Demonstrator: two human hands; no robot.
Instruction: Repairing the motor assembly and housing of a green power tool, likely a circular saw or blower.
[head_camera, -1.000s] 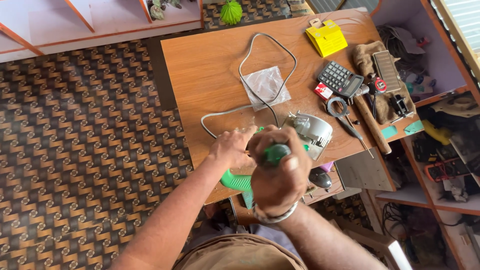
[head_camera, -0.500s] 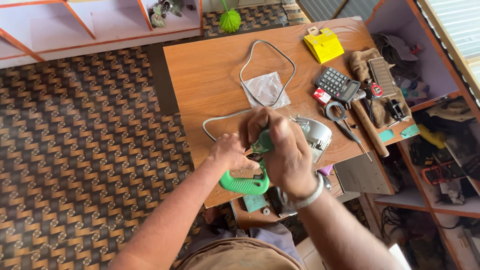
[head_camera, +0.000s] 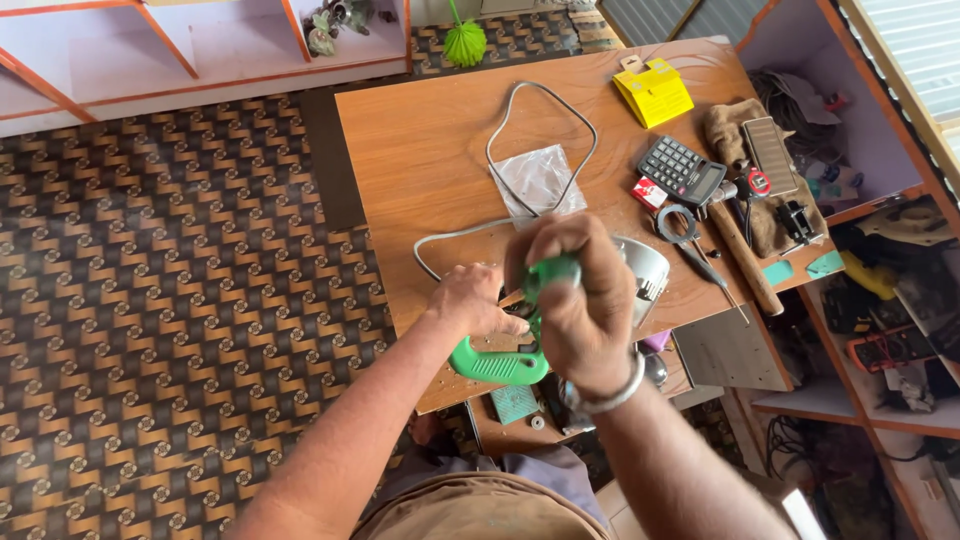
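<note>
The iron (head_camera: 625, 275) lies near the tabletop (head_camera: 420, 150) front edge, its green handle (head_camera: 500, 362) toward the person. The left hand (head_camera: 472, 300) pinches it by the handle; the right hand (head_camera: 580, 300) is closed around a green tool (head_camera: 548, 275) — likely a screwdriver. The iron looks heavy and rigid, the plastic handle being the safest hold — its grey cord (head_camera: 520, 130) is limp.

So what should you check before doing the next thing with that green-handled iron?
1. Right hand gripping the green-handled tool: ok, fist closed round it.
2. Left hand steadying the iron: ok, it rests on the body.
3. Grey cord unplugged: cannot tell, its end is out of sight.
4. Tool tip seated: cannot tell, the hands hide it.
5. Iron fully on the wooden table: not ok, it sits at the near edge.
</note>
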